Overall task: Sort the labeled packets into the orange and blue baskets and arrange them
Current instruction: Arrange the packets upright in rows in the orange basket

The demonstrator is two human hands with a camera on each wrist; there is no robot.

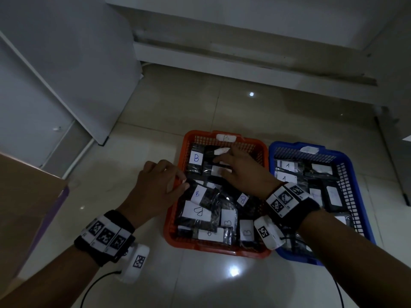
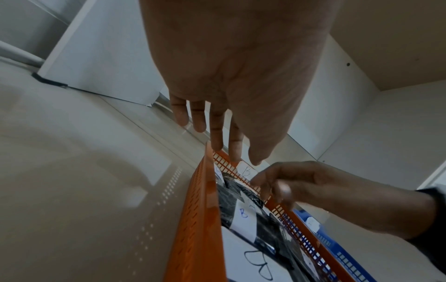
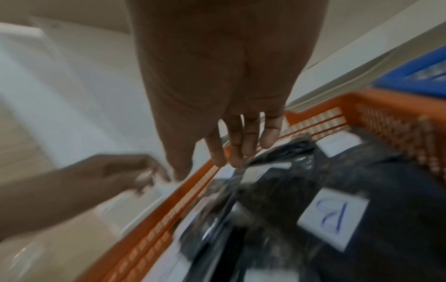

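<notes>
The orange basket [image 1: 193, 132] sits on the floor and holds several black packets with white "B" labels [image 1: 196, 157]. To its right, the blue basket [image 1: 275, 147] holds packets marked "A" [image 1: 287, 165]. My left hand [image 1: 160, 183] rests at the orange basket's left rim [image 2: 200, 219] with straight fingers [image 2: 235, 150] and holds nothing. My right hand [image 1: 235, 167] reaches into the far half of the orange basket. Its straight fingers [image 3: 231, 152] touch a black packet [image 3: 289, 152]. The right wrist view is blurred.
A cardboard box [image 1: 26, 196] stands at the near left. A white cabinet [image 1: 66, 74] stands at the far left, and a white furniture base [image 1: 244, 58] runs behind the baskets. Glossy tiled floor [image 1: 200, 103] lies between them. Cables trail from both wrists.
</notes>
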